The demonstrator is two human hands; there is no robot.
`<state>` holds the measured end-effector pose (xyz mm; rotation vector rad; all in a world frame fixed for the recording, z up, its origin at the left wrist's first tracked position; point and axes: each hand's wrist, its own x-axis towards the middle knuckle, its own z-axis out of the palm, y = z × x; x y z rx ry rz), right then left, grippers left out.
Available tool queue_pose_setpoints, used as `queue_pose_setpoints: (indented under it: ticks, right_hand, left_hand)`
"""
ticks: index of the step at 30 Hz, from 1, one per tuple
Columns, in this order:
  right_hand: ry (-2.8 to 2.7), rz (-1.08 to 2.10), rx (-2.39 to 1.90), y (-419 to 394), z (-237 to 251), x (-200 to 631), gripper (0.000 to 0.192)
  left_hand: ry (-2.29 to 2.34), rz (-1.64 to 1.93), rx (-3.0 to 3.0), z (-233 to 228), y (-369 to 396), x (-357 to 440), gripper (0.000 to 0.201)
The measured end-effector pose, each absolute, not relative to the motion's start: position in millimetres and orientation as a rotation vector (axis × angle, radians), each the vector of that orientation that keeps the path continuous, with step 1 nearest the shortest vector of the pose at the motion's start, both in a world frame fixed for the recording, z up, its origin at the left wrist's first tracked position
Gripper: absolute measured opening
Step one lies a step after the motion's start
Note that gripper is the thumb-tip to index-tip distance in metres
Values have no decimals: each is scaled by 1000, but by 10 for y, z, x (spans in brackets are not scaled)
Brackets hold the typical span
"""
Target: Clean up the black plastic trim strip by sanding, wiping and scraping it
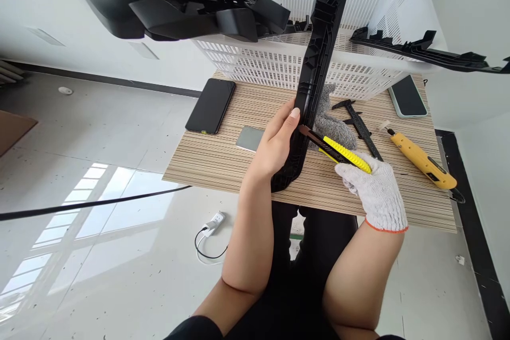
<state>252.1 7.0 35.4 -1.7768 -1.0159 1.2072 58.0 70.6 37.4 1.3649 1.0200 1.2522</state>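
Observation:
A long black ribbed plastic trim strip [315,64] stands tilted over the table, its lower end near the front edge. My bare left hand [274,141] is closed around the strip's left side, thumb on top. In a white knit glove, my right hand [372,186] grips a yellow and black utility knife [338,153]. The knife points left, and its tip meets or nearly meets the strip beside my left thumb. Behind the strip lies a grey cloth [334,130], partly hidden. A flat grey metal plate [247,138] is partly covered by my left hand.
A white plastic basket [255,61] stands at the back, with black plastic parts [191,16] jutting out left and another trim piece [422,52] right. On the wooden table [215,164] lie a black phone [211,106], a second phone [408,96], a caliper [362,130] and a yellow power tool [422,160].

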Motion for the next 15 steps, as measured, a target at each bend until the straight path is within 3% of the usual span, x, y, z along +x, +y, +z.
queue_pose_setpoints:
  ticks: [15]
  right_hand:
    - [-944, 1144, -1754, 105, 358, 2464, 39]
  left_hand:
    - [1035, 1249, 1338, 377, 706, 595, 40]
